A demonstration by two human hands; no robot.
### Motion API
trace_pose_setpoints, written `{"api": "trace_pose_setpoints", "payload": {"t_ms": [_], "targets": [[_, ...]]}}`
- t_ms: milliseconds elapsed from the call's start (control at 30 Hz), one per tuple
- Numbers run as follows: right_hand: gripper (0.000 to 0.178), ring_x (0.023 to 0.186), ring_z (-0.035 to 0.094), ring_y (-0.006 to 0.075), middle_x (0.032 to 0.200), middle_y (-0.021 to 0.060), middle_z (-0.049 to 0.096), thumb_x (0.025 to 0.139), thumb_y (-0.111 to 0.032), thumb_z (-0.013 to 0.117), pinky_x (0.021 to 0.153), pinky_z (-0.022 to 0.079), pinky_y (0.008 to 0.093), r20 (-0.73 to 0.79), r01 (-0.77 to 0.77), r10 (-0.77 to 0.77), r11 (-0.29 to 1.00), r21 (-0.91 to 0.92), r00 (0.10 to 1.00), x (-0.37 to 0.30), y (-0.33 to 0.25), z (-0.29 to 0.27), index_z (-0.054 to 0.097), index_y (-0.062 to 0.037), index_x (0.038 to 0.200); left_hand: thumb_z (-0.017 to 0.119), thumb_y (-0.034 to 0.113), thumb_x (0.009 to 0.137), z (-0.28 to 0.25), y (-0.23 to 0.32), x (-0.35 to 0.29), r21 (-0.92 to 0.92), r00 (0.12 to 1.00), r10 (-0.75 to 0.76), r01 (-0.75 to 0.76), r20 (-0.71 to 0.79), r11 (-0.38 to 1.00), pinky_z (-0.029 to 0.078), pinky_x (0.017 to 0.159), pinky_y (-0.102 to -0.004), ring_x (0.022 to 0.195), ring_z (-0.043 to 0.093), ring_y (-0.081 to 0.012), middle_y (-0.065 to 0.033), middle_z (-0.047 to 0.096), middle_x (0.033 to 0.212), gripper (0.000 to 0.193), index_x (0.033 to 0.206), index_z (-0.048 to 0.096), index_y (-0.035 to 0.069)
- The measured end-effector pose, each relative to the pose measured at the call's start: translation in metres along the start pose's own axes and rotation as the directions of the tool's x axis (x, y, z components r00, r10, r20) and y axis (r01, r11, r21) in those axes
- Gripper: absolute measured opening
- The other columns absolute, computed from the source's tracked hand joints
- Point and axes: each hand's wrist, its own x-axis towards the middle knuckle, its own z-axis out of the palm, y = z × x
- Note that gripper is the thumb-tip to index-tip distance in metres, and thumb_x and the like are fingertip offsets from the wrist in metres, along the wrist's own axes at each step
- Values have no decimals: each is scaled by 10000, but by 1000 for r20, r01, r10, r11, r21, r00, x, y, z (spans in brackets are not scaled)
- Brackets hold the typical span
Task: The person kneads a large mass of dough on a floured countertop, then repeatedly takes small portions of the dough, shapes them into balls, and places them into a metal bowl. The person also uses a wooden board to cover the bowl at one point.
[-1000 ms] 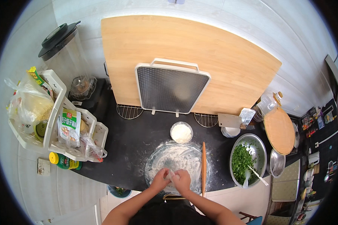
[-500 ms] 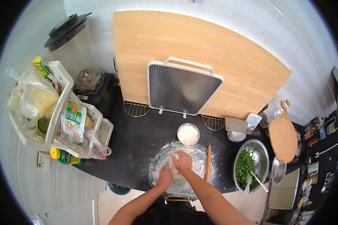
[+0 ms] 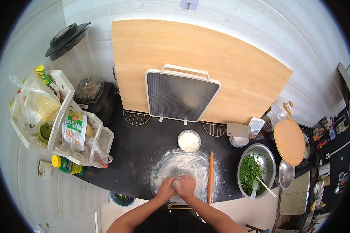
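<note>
A pale lump of dough [image 3: 176, 184] sits at the near part of a round, flour-dusted glass board [image 3: 182, 163] on the black counter. My left hand [image 3: 166, 188] is closed around its left side, and my right hand [image 3: 188, 185] grips it from the right. Most of the dough is hidden by the fingers; only a small piece shows between them. Just right of the board lies a wooden rolling pin [image 3: 211, 176], pointing away from me. A small bowl of white flour [image 3: 189, 141] stands beyond the board.
At right is a steel bowl [image 3: 271, 163] with chopped greens and a spoon. Behind it are a cleaver [image 3: 238, 130] and a round wooden board [image 3: 289, 141]. A large wooden board [image 3: 182, 42] and a dark tray [image 3: 181, 95] lean at the back. White baskets [image 3: 66, 93] stand left.
Both hands have come nearer to me with the dough, the right hand moving down beside the left. The dough shows less between them. The whole view has shifted slightly.
</note>
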Motion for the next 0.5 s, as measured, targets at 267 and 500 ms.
{"api": "trace_pose_setpoints", "payload": {"t_ms": [267,500], "targets": [[330,795,558,301,870,95,603,739,-404,571,708,412,414,345,-160,188,981,-107,920,63,34,30,612,-102,864,630,149,739,12,4,35,26,933,-297,308,-204,951,445,742,-463,871,560,-414,-245,575,929,276,936,512,-5],[291,774,563,308,768,112,611,793,-352,589,780,391,422,-229,-350,322,932,-94,919,55,52,26,630,-65,808,651,345,720,42,-8,5,-78,913,-409,407,-1,910,454,752,-439,889,577,-402,-273,589,927,469,951,527,-44]]}}
